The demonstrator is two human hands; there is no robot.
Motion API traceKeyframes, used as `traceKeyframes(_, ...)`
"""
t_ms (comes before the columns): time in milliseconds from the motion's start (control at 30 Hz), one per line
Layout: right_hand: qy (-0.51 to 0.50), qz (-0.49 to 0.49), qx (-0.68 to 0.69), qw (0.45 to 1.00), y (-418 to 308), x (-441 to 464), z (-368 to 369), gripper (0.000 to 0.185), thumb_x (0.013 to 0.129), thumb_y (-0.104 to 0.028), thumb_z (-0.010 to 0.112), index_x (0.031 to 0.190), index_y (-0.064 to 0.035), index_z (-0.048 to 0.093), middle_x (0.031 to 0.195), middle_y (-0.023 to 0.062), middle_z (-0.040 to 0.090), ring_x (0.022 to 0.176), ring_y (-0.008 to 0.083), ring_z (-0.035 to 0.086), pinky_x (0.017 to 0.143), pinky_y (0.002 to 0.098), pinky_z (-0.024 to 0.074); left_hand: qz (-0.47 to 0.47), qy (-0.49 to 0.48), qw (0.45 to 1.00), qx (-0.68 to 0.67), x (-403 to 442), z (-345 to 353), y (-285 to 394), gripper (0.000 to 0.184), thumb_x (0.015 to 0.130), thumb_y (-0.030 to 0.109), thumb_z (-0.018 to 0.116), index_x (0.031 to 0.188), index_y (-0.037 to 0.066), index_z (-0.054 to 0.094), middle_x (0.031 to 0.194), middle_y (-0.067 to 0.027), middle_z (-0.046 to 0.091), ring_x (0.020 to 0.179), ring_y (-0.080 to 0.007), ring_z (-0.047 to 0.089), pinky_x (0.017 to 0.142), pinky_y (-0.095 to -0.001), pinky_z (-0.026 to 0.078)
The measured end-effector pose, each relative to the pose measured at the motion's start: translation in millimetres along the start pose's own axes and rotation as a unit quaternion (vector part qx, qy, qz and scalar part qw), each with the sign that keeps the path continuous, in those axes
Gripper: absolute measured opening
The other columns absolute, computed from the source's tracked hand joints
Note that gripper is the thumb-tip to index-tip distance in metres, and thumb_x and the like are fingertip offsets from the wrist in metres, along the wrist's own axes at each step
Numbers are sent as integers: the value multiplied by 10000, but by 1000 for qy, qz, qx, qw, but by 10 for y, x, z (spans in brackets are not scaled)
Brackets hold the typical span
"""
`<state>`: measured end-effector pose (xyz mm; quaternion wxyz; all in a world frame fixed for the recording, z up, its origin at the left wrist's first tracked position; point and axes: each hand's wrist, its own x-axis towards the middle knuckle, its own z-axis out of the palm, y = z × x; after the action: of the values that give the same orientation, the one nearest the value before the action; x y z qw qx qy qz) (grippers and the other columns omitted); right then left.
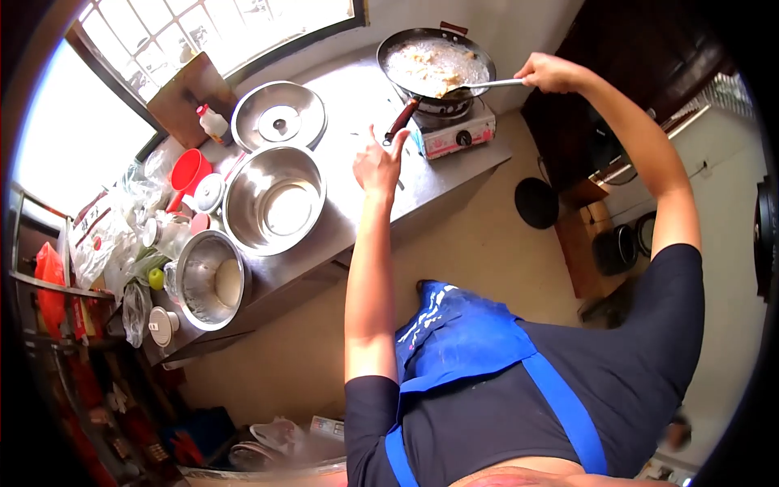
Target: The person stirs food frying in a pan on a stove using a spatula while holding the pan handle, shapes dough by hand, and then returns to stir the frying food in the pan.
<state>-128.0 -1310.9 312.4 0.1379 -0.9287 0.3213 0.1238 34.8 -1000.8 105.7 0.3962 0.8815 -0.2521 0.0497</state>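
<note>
Stirring, I reckon: right hand (553, 73) wrapped round a spatula (499, 83) dipped in the pan (397, 43) on the stove (477, 135). Left hand (377, 169) looks empty, half open, near the handle (402, 119); next bit probably needs a steady pan.

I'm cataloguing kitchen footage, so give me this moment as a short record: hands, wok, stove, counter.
Right hand: gripping the handle of a metal utensil
Left hand: fingers spread, near the wok's wooden handle; contact unclear
Wok: pale food in bubbly liquid, utensil tip inside
Stove: under the wok, black knob in front
Counter: includes a steel basin and a red dipper
</note>
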Motion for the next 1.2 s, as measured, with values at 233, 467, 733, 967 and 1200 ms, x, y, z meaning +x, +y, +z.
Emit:
traceKeyframes(233,117,-69,-35,990,-86,2,808,277,934,-147,582,1138,-39,733,974,225,722,922,352,703,834,431,542,64,-70,995,39,276,434,-10,484,886,509,694,1125,90,652,918,-185,726,873,-386,708,777,-485,553)
traceKeyframes(467,225,17,-8,974,-370,224,1463,234,958,-195,559,1003,-34,722,1031,226,711,984,435,675,856,515,534,49,-79,996,12,288,331,3,390,910,436,684,1135,117,693,946,-187,728,908,-380,708,811,-470,554)
traceKeyframes(733,249,63,-12,966,-737,266,1739,264,926,-116,494,1013,-53,735,1041,209,723,990,406,697,862,516,551,49,-66,996,-29,285,381,-59,327,883,394,697,1007,92,706,878,-195,731,841,-405,714,775,-490,559)
traceKeyframes(967,230,124,37,964,-857,395,1791,287,915,-128,535,1099,-48,739,1096,222,717,1055,397,692,911,498,551,62,-64,996,-13,320,451,-77,324,888,416,683,989,109,707,847,-193,728,833,-404,713,772,-498,553)
traceKeyframes(1200,274,114,128,946,-635,768,2016,257,930,-179,537,1101,-155,728,1072,164,719,1070,367,673,917,473,531,53,-51,997,-14,311,384,-59,329,890,420,681,1006,112,699,851,-200,728,823,-416,712,759,-509,556)
